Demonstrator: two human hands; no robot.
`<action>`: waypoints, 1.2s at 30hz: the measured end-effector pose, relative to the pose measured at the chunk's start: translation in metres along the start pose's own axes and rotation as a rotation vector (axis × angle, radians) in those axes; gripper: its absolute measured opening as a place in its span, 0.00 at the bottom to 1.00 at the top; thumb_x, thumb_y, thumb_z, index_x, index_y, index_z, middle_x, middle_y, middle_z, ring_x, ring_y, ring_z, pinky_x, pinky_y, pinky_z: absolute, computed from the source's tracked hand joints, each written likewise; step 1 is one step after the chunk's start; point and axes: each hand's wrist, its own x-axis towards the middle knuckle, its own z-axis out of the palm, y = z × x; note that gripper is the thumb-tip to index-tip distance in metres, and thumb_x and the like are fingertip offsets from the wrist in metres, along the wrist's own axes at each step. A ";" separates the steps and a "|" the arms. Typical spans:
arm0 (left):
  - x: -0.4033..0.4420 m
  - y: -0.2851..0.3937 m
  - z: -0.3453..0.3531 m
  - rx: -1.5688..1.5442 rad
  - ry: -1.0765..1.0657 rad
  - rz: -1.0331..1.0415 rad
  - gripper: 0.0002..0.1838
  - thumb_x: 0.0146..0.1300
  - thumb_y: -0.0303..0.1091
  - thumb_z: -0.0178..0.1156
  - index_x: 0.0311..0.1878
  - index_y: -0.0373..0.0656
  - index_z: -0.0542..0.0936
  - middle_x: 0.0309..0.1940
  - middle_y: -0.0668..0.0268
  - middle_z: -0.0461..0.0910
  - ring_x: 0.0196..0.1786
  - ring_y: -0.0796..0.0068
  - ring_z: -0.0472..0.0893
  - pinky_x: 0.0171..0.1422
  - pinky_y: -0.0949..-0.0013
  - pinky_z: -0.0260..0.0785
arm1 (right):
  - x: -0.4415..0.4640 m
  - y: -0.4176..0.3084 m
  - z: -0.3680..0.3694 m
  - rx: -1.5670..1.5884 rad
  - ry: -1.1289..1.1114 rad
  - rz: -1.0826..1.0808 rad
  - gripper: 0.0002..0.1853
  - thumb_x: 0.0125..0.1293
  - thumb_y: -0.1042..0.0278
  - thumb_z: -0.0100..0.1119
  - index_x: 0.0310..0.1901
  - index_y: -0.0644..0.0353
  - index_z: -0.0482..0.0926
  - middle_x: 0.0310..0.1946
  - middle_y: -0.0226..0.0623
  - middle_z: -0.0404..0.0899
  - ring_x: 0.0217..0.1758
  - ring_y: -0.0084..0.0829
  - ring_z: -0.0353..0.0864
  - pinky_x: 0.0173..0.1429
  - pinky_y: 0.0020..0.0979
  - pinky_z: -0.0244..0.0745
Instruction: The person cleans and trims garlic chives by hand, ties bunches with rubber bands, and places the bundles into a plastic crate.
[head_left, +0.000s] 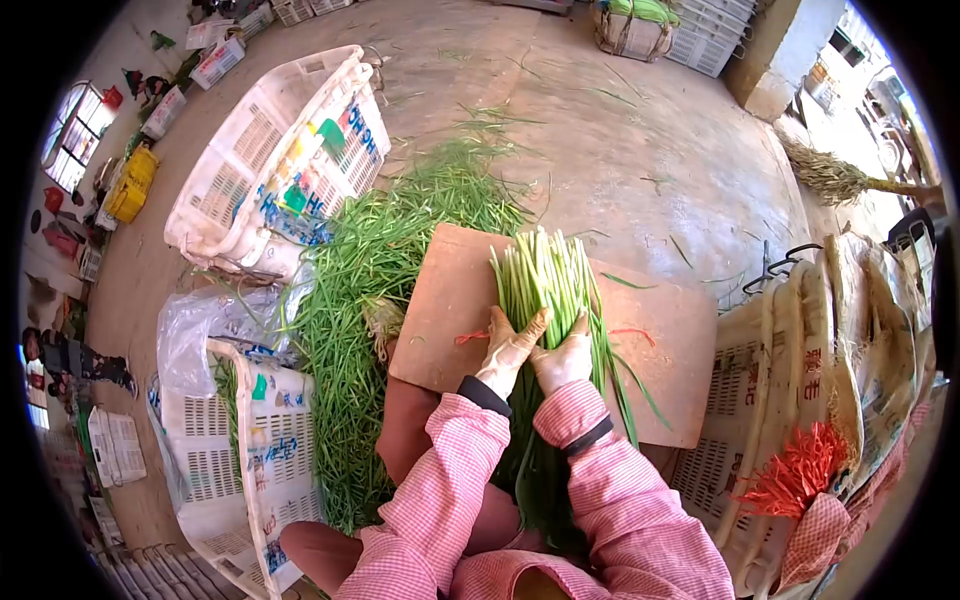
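A thick bunch of green chives (pixel 545 275) lies on a brown board (pixel 450 290) across my lap, pale stem ends pointing away and leaves hanging toward my body. My left hand (pixel 512 350) is wrapped round its left side, thumb on top. From the right, my right hand (pixel 563 360) presses against the same bunch, with fingertips partly hidden. Both hands wear thin, pale gloves. Bits of red string (pixel 632 334) show on the board on either side of the bunch. A large heap of loose chives (pixel 345 330) spreads over the floor to the left.
White plastic crates (pixel 230 180) stand left of the heap, one with clear plastic sheeting (pixel 205 335). At right are another crate (pixel 720 430), a bundle of red strings (pixel 800 470) and draped sacks (pixel 875 340). A broom (pixel 830 180) lies farther back.
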 end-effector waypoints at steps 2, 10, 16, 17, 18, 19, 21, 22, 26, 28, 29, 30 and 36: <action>0.006 -0.004 0.014 0.450 0.148 0.000 0.64 0.40 0.54 0.70 0.66 0.31 0.35 0.66 0.50 0.44 0.68 0.60 0.47 0.69 0.65 0.41 | 0.012 0.032 0.052 0.083 0.149 0.089 0.25 0.61 0.73 0.47 0.60 0.64 0.56 0.52 0.47 0.67 0.53 0.41 0.69 0.55 0.34 0.67; -0.003 0.005 0.016 0.566 0.328 0.030 0.68 0.29 0.63 0.69 0.65 0.28 0.43 0.60 0.39 0.53 0.64 0.47 0.55 0.66 0.57 0.49 | 0.006 0.013 -0.042 0.050 0.066 -0.431 0.37 0.56 0.69 0.55 0.63 0.72 0.46 0.60 0.63 0.52 0.63 0.59 0.53 0.65 0.45 0.50; -0.004 -0.010 0.038 -0.220 0.021 0.253 0.43 0.44 0.35 0.71 0.59 0.37 0.55 0.53 0.51 0.68 0.53 0.63 0.71 0.57 0.64 0.64 | 0.060 0.054 0.015 0.339 -0.154 0.118 0.24 0.68 0.56 0.39 0.48 0.74 0.69 0.36 0.54 0.78 0.38 0.42 0.79 0.44 0.36 0.73; -0.002 -0.016 0.037 -0.178 0.058 0.282 0.40 0.45 0.31 0.69 0.58 0.37 0.56 0.51 0.54 0.69 0.51 0.67 0.72 0.55 0.66 0.65 | 0.055 0.054 0.018 0.536 -0.186 0.101 0.24 0.68 0.56 0.39 0.48 0.75 0.69 0.36 0.52 0.78 0.38 0.38 0.79 0.43 0.34 0.73; 0.002 -0.023 0.037 -0.135 0.097 0.310 0.37 0.46 0.27 0.68 0.57 0.38 0.57 0.49 0.58 0.71 0.49 0.70 0.73 0.54 0.68 0.67 | 0.052 0.056 0.020 0.735 -0.213 0.089 0.24 0.68 0.57 0.39 0.47 0.76 0.70 0.36 0.50 0.78 0.37 0.35 0.79 0.43 0.32 0.74; 0.006 -0.033 0.036 -0.092 0.137 0.337 0.34 0.47 0.23 0.66 0.55 0.38 0.58 0.47 0.61 0.72 0.47 0.73 0.74 0.52 0.69 0.68 | 0.049 0.055 0.028 0.738 -0.212 0.104 0.24 0.68 0.57 0.39 0.47 0.76 0.70 0.36 0.50 0.78 0.37 0.35 0.79 0.43 0.32 0.74; 0.008 -0.042 0.035 0.117 0.301 0.354 0.36 0.45 0.27 0.69 0.56 0.35 0.59 0.46 0.59 0.72 0.47 0.71 0.74 0.53 0.69 0.67 | 0.040 0.055 0.039 1.045 -0.066 0.209 0.23 0.69 0.59 0.39 0.45 0.77 0.70 0.37 0.49 0.78 0.37 0.33 0.79 0.43 0.29 0.74; 0.009 -0.046 0.035 0.220 0.386 0.350 0.38 0.44 0.29 0.70 0.56 0.33 0.59 0.46 0.58 0.72 0.48 0.69 0.74 0.53 0.68 0.67 | 0.047 0.064 0.048 1.128 -0.088 0.184 0.21 0.69 0.60 0.40 0.46 0.76 0.70 0.37 0.47 0.78 0.37 0.32 0.79 0.42 0.29 0.74; -0.012 -0.020 0.034 0.399 0.464 0.204 0.59 0.39 0.40 0.73 0.64 0.27 0.42 0.57 0.50 0.60 0.59 0.63 0.63 0.62 0.67 0.56 | 0.059 0.089 0.052 0.657 -0.092 0.043 0.19 0.67 0.60 0.42 0.49 0.68 0.71 0.37 0.51 0.78 0.40 0.39 0.79 0.45 0.34 0.71; -0.010 -0.031 0.025 0.008 0.356 0.184 0.60 0.43 0.43 0.70 0.65 0.32 0.35 0.61 0.52 0.55 0.60 0.63 0.62 0.64 0.64 0.54 | 0.052 0.068 0.018 0.291 0.038 -0.226 0.17 0.66 0.63 0.45 0.49 0.67 0.72 0.39 0.51 0.77 0.42 0.43 0.78 0.45 0.35 0.71; -0.013 -0.032 0.021 -0.190 0.312 0.152 0.60 0.46 0.45 0.68 0.66 0.36 0.31 0.63 0.54 0.52 0.61 0.63 0.61 0.65 0.62 0.54 | 0.047 0.060 -0.002 0.204 0.172 -0.289 0.15 0.64 0.66 0.48 0.48 0.65 0.72 0.38 0.49 0.77 0.40 0.41 0.78 0.44 0.34 0.71; -0.018 -0.024 0.019 -0.247 0.413 0.083 0.55 0.50 0.50 0.64 0.67 0.42 0.34 0.63 0.56 0.51 0.62 0.65 0.59 0.64 0.62 0.56 | 0.046 0.063 -0.019 0.262 0.176 -0.129 0.13 0.62 0.68 0.50 0.46 0.63 0.74 0.33 0.48 0.78 0.33 0.38 0.78 0.40 0.33 0.72; 0.001 -0.040 -0.005 -0.684 0.722 -0.383 0.16 0.64 0.41 0.48 0.50 0.42 0.65 0.44 0.60 0.72 0.39 0.67 0.74 0.44 0.68 0.69 | 0.083 0.093 -0.074 -0.279 -0.166 0.064 0.18 0.59 0.54 0.54 0.28 0.64 0.78 0.21 0.41 0.77 0.24 0.34 0.77 0.31 0.33 0.73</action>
